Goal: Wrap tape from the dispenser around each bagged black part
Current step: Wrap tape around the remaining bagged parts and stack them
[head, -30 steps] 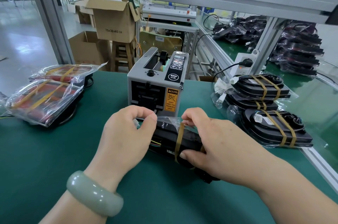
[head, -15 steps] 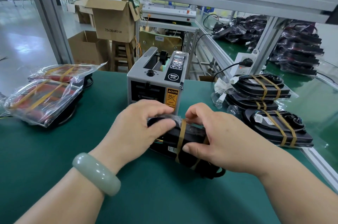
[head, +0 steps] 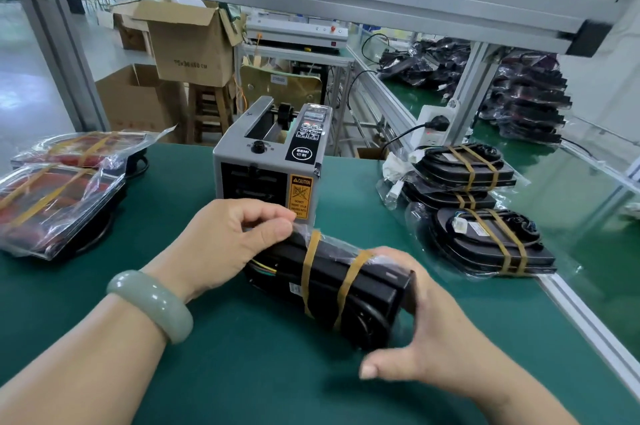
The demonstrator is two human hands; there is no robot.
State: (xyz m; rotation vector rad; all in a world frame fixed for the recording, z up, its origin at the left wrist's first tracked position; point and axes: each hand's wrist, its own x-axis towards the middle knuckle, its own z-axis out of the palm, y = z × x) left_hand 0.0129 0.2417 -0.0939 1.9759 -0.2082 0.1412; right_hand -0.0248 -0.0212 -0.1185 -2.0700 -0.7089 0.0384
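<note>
Bagged black part (head: 360,272) low over green mat (head: 242,355), just before tape dispenser (head: 266,171).
Left hand (head: 235,244) pinches its left end.
Right hand (head: 429,331) wraps right end, fingers curled behind.
Risk: skewed tape band (head: 349,286) slides off, or bag end springs open when pinch is released.

Two hands, left hand (head: 225,244) and right hand (head: 433,338), are gripping one bagged black part (head: 377,289) that is wearing two tape bands (head: 307,268). One tape dispenser (head: 266,175) is standing behind. Three taped black parts (head: 485,244) are lying stacked at right, two red bagged parts (head: 52,202) at left, one bracelet (head: 152,303) circling the left wrist.
</note>
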